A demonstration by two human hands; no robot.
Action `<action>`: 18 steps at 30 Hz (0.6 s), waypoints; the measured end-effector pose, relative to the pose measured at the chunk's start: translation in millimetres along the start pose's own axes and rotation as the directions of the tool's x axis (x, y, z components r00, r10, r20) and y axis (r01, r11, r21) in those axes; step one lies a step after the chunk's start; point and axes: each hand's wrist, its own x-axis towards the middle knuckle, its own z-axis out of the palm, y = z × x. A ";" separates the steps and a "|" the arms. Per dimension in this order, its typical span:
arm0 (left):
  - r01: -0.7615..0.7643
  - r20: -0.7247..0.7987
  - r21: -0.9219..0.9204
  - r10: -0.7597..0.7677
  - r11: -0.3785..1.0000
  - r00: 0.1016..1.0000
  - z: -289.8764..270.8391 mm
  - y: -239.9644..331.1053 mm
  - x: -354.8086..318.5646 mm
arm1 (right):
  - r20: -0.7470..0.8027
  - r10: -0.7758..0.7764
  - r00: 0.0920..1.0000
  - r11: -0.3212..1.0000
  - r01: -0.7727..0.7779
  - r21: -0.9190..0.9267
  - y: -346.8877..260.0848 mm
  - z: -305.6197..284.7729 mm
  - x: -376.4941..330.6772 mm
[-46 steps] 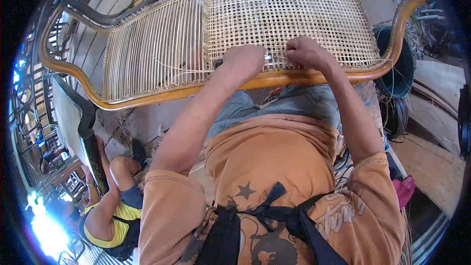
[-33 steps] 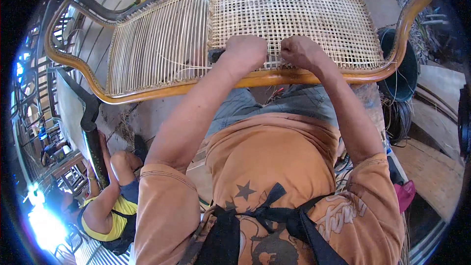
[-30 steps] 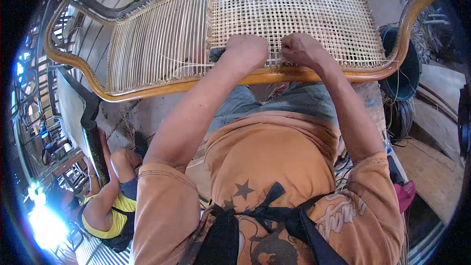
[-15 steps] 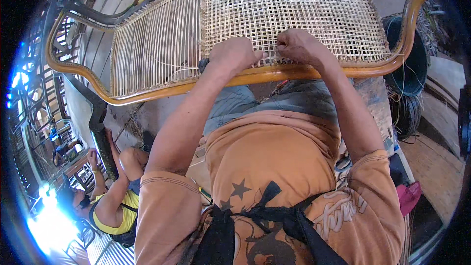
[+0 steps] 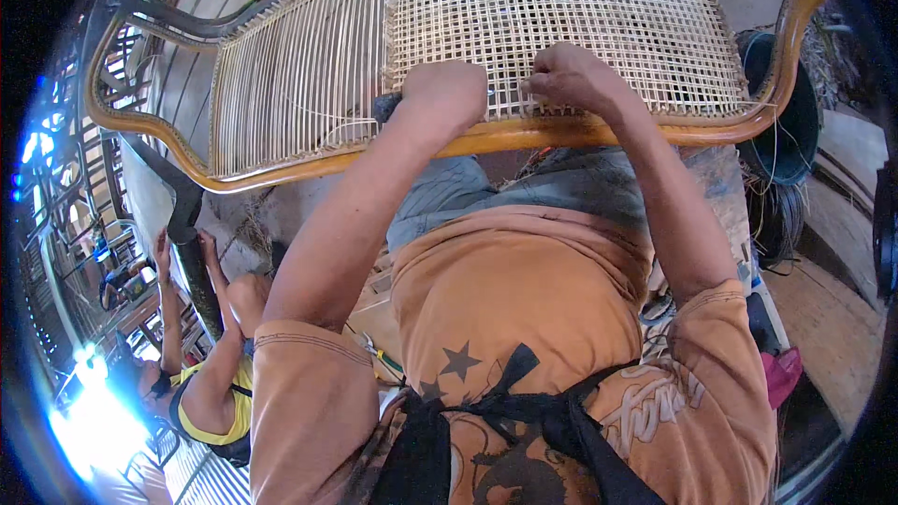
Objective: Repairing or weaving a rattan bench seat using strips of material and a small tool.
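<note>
A curved wooden frame (image 5: 524, 134) with woven cane (image 5: 561, 9) lies across in front of me. My left hand (image 5: 445, 92) is closed over the near edge of the weave, and the dark rounded end of a tool (image 5: 384, 107) sticks out from its left side; the rest of that tool is hidden in my fist. Just to the right, my right hand (image 5: 578, 79) is closed with its fingertips bent down at the weave. Whatever it may pinch is too small to make out. Left of the open checkered weave, a panel (image 5: 299, 75) carries strands running mostly one way.
A dark green bucket (image 5: 784, 136) stands beyond the frame's right end, with a coil of dark strands (image 5: 778, 224) below it. A co-worker in a yellow top (image 5: 220, 411) sits at lower left, hands by a dark curved post (image 5: 192, 243). Pliers (image 5: 382, 355) lie near my left side.
My left hand has turned over more, its thumb now out of sight, and the tool's dark end has risen slightly. My right hand has shifted a little up. The co-worker's arms have moved toward the post.
</note>
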 end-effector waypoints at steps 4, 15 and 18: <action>-0.046 0.000 0.046 0.046 0.998 0.999 5.8 4.6 1.8 | 0.001 -0.057 0.998 0.997 0.057 0.061 10.2 0.1 1.4; 0.111 0.051 -0.154 -0.104 0.982 0.993 8.7 -7.4 1.3 | -0.041 -0.048 0.998 0.996 0.051 0.070 5.2 4.4 -1.4; 0.099 0.031 -0.139 -0.096 0.985 0.995 10.2 -6.6 -2.8 | -0.102 0.105 0.989 0.991 -0.113 -0.076 -15.2 13.4 -5.6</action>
